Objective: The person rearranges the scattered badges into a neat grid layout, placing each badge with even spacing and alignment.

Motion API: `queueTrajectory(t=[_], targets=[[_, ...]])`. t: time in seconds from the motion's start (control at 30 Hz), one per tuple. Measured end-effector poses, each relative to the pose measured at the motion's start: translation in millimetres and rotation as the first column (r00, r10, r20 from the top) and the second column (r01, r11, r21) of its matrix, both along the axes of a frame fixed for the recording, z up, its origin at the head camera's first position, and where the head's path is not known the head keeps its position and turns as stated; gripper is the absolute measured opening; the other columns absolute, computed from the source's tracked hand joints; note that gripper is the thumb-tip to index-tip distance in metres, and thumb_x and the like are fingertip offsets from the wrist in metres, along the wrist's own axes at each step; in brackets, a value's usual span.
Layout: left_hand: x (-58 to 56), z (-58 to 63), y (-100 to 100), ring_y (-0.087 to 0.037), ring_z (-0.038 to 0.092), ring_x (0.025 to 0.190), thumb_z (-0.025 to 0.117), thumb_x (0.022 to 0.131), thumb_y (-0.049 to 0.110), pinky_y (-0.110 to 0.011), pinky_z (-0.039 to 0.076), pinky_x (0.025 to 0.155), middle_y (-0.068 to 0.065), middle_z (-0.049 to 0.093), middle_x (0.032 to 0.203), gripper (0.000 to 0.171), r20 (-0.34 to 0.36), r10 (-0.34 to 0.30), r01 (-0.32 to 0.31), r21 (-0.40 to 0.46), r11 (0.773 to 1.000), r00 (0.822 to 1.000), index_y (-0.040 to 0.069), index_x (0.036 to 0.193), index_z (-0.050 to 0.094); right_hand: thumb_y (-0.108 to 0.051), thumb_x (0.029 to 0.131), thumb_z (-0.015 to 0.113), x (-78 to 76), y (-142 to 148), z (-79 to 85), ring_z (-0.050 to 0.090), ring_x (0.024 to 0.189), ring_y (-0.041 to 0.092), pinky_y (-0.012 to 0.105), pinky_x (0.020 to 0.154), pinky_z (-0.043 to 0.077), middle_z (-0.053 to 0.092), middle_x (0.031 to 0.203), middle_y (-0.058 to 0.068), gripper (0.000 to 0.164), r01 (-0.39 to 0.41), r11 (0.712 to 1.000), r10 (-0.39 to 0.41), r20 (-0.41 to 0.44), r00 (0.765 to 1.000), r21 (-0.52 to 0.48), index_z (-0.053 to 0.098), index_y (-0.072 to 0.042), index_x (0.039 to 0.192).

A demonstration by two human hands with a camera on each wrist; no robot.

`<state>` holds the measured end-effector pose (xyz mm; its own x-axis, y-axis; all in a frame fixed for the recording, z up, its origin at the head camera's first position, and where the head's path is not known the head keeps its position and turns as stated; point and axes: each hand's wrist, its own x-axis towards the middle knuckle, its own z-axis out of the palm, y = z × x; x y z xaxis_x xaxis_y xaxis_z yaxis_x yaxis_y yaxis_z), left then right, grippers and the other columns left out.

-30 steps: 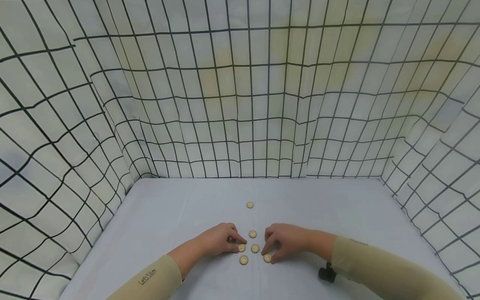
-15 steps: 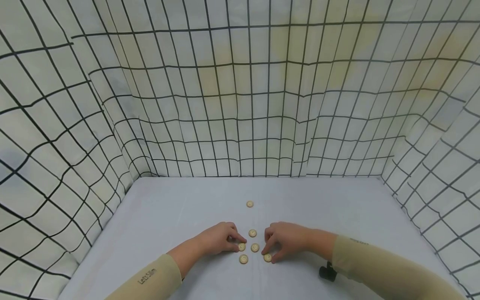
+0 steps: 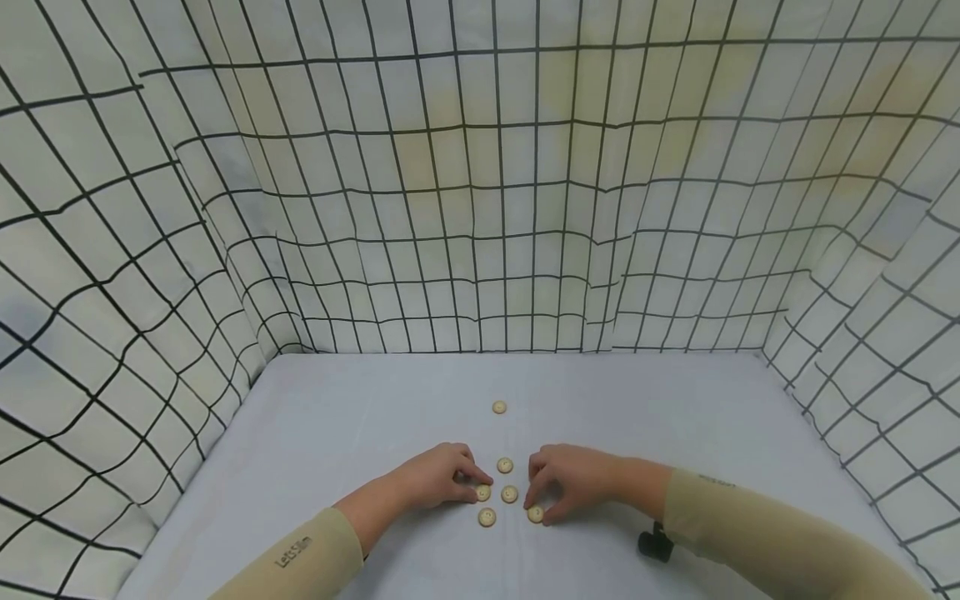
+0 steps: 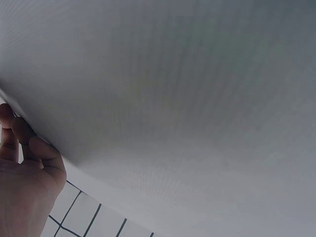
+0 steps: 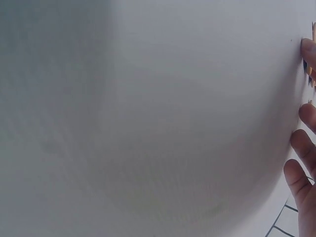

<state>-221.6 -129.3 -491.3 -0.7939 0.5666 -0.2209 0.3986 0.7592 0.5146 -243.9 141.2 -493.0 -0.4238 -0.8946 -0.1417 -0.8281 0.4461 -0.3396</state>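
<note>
Several round beige buttons lie on the white table. Between the thumb and index finger of my left hand [image 3: 435, 478] is one button [image 3: 483, 493], flat on the surface. My right hand [image 3: 576, 478] pinches another button [image 3: 535, 514] at its edges, also on the table. A button [image 3: 509, 494] lies between the two hands, with one [image 3: 505, 465] just beyond it. Closer to me, below the left fingertips, is a further button [image 3: 487, 517]. In the left wrist view the left hand [image 4: 29, 173] shows at the lower left; no button can be made out there.
Farther back lies a lone button [image 3: 499, 407]. White walls with a black grid [image 3: 480, 208] enclose the table [image 3: 360, 417] at the back and sides. A small black device [image 3: 656, 544] hangs under the right forearm.
</note>
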Motion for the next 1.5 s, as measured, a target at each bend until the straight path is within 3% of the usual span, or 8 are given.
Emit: queueTrajectory(t=[0.73,1.03,1.5], targets=[[0.8,0.1,1,-0.004,0.047,0.078,0.073,0.077,0.034,-0.021,0.04,0.07,0.017,0.052,0.088,0.027,-0.007,0.0,0.0,0.003,1.0,1.0,0.038,0.104,0.07,-0.044,0.076,0.072,-1.6,6,3.3,0.046,0.085,0.001,0.019,0.075,0.04,0.052,0.094,-0.017,0.024,0.098,0.993,-0.093,0.084,0.992,-0.063,0.067,-0.041,0.099],[1.0,0.8,0,-0.005,0.047,0.078,0.073,0.077,0.035,-0.021,0.04,0.07,0.017,0.052,0.088,0.027,-0.002,0.009,-0.009,0.005,1.0,1.0,0.038,0.104,0.07,-0.042,0.075,0.073,-13.4,9,3.3,0.047,0.085,0.003,0.021,0.075,0.041,0.052,0.092,-0.015,0.023,0.146,0.984,-0.14,0.063,0.988,-0.102,0.066,-0.041,0.096],[1.6,1.9,-1,-0.004,0.047,0.08,0.073,0.077,0.034,-0.022,0.04,0.072,0.018,0.053,0.089,0.027,0.004,0.005,-0.005,0.023,1.0,1.0,0.037,0.104,0.069,-0.041,0.074,0.074,-41.7,13,4.3,0.048,0.085,0.005,0.025,0.076,0.042,0.054,0.092,-0.015,0.024,0.299,0.951,-0.293,0.074,0.953,-0.083,0.066,-0.042,0.096]])
